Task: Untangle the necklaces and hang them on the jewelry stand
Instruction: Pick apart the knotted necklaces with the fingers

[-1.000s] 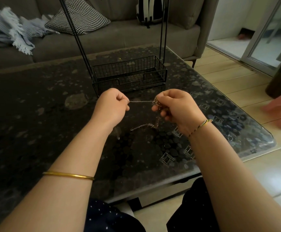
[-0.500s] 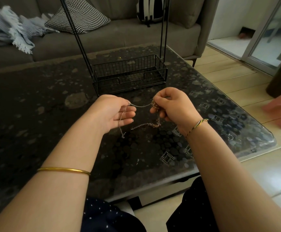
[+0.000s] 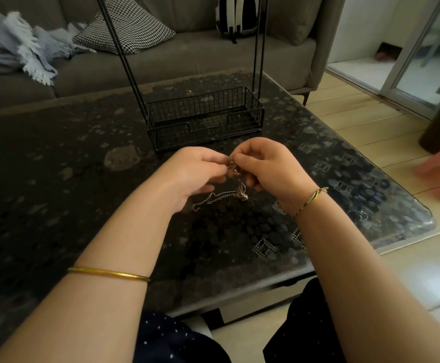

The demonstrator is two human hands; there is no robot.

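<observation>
No readable text, labels, brands, numbers or signs anywhere in view.

I sit before a dark, mottled glass-topped table (image 3: 56, 179). At 12 o'clock stands a grey sofa (image 3: 200, 56) with a houndstooth cushion (image 3: 127, 30) at 11 and a pale blue blanket (image 3: 17, 45) at 10. At 2 o'clock a beige floor (image 3: 371, 121) reaches a sliding glass door (image 3: 423, 56) — bright with daylight.

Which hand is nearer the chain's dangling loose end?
Left. The loose end shows just below the left hand; the right hand pinches the tangle up and to its right.
</observation>
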